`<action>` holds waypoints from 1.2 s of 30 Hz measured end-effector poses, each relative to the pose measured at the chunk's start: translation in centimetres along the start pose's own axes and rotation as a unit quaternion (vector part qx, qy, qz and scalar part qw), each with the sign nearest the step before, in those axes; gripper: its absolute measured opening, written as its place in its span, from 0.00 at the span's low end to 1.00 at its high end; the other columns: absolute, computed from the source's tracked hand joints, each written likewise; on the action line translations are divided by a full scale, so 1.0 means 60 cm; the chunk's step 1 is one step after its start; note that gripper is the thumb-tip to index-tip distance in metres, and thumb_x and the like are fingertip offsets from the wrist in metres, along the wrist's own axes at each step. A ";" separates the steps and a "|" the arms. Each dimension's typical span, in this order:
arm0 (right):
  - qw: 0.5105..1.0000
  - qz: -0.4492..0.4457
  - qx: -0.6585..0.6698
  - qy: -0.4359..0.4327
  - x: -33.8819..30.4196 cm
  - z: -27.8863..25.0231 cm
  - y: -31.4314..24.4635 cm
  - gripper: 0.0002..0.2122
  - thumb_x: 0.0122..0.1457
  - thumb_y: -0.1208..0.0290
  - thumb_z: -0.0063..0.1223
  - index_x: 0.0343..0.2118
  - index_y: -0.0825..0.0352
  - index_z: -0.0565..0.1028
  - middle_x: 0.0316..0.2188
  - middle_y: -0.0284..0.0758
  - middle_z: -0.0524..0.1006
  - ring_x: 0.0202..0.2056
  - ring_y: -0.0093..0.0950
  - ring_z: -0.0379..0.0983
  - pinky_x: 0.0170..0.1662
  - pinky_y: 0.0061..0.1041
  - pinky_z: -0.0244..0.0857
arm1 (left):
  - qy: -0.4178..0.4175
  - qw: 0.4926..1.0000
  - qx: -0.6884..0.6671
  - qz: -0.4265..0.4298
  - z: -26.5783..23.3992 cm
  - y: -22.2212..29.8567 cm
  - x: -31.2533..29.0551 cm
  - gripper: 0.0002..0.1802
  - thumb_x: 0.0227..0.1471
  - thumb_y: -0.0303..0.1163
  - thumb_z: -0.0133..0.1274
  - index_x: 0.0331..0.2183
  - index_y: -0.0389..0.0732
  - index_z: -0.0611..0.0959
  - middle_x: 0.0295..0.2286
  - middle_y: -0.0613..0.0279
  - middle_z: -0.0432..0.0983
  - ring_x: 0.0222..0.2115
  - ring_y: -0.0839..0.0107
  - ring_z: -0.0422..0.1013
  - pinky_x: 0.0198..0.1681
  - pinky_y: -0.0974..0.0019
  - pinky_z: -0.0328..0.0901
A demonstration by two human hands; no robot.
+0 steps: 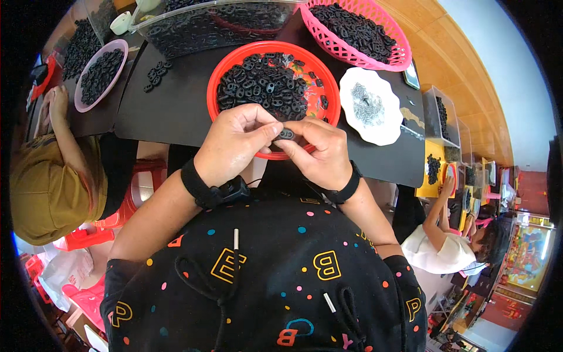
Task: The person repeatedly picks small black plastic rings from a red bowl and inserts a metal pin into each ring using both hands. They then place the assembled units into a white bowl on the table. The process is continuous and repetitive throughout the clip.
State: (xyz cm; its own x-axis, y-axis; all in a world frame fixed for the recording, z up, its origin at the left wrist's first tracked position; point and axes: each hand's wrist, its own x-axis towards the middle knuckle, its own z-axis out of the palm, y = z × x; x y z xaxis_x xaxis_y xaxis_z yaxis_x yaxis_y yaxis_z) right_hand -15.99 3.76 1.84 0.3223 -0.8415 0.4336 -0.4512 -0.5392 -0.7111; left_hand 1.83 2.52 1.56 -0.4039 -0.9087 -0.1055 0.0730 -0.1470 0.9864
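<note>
You hold one small black piece (pixel 285 134) between your two hands, over the near rim of the red tray (pixel 212 94) on the dark table (pixel 170 117). The piece is rounded and oblong, with round marks or openings on the face turned up; your fingers hide part of it.

It looks light and stiff, probably hard plastic or rubber, so it should bear a firm pinch without bending. Its smooth, curved edge could slip or roll if squeezed off-centre. Nothing about it suggests that it breaks easily. The best hold is likely at the two rounded ends, leaving the marked face clear; the small size leaves room for fingertips only.

Your left hand (pixel 239 138) pinches the piece from the left, thumb along its near side and forefinger arched above, the other fingers curled under. Your right hand (pixel 325 148) meets it from the right, forefinger reaching to its upper edge and thumb lower, pointing inward. How firmly each hand presses, you cannot be told from this view. Both wrists wear black straps (pixel 196 183), and your forearms slant inward from either side, so the fingertips meet in front of your chest.

Beyond your fingers, a pile (pixel 258 88) of similar black pieces fills much of the tray. To its right, just beside it, a scalloped white plate (pixel 387 126) carries loose, thin pins (pixel 366 104).
</note>
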 end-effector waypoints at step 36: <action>0.980 0.061 -0.142 -0.122 0.025 -0.018 0.052 0.05 0.45 0.74 0.54 0.26 0.69 0.74 0.23 0.43 0.73 0.30 0.42 0.70 0.36 0.37 0.64 | 0.129 0.973 0.176 0.079 -0.039 -0.048 0.038 0.04 0.48 0.21 0.52 0.25 0.37 0.74 0.21 0.71 0.70 0.22 0.86 0.65 0.24 0.78 0.59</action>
State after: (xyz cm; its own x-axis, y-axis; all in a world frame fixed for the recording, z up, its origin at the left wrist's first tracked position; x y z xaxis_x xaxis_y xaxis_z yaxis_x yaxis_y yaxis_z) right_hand -17.79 0.79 0.88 0.4255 -0.8860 0.1844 -0.7017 -0.4517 -0.5510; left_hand 2.82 -0.05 -1.83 -0.1669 -0.9837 0.0670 -0.2198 0.1034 0.9700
